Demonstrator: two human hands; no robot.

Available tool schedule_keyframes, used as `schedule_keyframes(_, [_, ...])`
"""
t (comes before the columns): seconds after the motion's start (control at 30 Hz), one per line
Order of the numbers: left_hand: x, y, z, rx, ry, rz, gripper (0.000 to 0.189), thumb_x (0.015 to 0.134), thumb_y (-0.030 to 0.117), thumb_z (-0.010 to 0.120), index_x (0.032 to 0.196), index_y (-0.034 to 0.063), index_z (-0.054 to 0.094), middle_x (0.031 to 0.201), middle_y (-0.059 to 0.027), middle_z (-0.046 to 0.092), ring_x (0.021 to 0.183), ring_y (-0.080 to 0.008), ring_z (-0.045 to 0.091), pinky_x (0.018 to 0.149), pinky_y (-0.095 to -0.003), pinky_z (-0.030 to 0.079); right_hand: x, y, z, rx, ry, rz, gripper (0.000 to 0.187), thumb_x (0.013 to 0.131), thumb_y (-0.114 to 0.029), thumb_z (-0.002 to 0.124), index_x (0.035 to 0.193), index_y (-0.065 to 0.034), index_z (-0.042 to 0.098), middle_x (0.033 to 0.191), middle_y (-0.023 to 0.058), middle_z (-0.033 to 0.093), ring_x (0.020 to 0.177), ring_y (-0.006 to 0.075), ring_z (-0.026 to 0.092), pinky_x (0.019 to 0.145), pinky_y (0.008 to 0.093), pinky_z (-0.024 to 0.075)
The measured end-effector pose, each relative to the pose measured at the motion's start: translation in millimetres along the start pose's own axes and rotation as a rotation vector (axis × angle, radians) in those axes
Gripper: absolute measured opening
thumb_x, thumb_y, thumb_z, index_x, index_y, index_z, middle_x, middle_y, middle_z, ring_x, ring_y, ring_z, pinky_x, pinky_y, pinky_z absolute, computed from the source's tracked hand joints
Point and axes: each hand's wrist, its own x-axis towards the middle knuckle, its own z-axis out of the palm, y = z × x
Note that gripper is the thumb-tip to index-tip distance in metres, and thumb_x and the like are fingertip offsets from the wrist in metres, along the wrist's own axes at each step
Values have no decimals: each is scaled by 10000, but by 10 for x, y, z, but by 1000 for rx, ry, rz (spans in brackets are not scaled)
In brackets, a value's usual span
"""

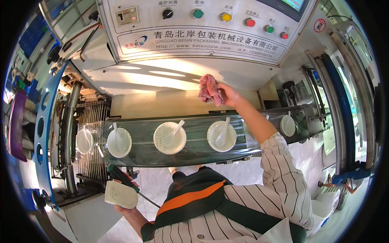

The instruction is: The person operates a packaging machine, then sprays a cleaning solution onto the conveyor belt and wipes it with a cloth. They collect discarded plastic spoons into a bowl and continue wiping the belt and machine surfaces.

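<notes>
My right hand (229, 94) grips a crumpled pink cloth (210, 90) above the belt's far side, in front of the machine's white housing. At the lower left, my left hand (126, 194) holds a pale rectangular block or box (121, 194), together with a dark green-handled screwdriver (121, 175) whose shaft points towards my apron. Between my hands runs a dark conveyor belt (194, 155) covered in clear plastic film. White patterned bowls, each with a white spoon, sit along it, among them a bowl (165, 145) near the middle and another bowl (212, 145) right of it.
A control panel (182, 24) with coloured buttons stands beyond the belt. At the left are a blue slotted metal plate (41, 130), a steel roller (71, 112) and a bank of thin rods (92, 139). Long film rollers (339, 112) rise at the right, with a white bin (325, 205) below.
</notes>
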Motion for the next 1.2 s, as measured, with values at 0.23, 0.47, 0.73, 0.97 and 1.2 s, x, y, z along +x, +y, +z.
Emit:
schedule_keyframes(0.23, [169,13,183,9,-42,-79,784,528,560,738,1059,49,472,1120,-210,443,948,-296,516,724,-400,499,-276,-21,-55,90,79,-11,315,874,-171,367,1125,-22,486,1047,86,544,958,186,530,853,324,431])
schedule_keyframes(0.47, [-17,33,-64,-83,33,-173,775,600,449,734,1201,50,449,1132,-199,525,934,-322,592,725,-432,532,-121,299,-932,-1062,254,-101,163,848,-169,536,885,-28,608,720,63,628,635,138,587,596,293,480])
schedule_keyframes(0.73, [-188,204,-211,-64,61,-84,891,551,494,758,1205,2,405,1082,-185,540,911,-282,599,764,-392,507,570,496,-129,-907,-43,14,137,867,-120,496,892,-35,601,744,36,628,621,108,581,555,266,468])
schedule_keyframes(0.97, [464,584,109,297,-17,8,848,547,484,764,1160,-8,448,1045,-146,563,904,-229,586,753,-332,482,207,-95,1081,-786,-92,-321,182,853,-85,462,968,7,570,818,29,594,742,89,551,661,245,459])
schedule_keyframes(1.2, [1904,225,1092,1186,-677,132,563,580,222,758,1059,44,519,991,-83,468,954,-208,486,808,-308,404,-1106,-13,458,-595,203,-357,175,833,-83,495,960,-1,584,821,-8,587,731,56,509,650,203,419])
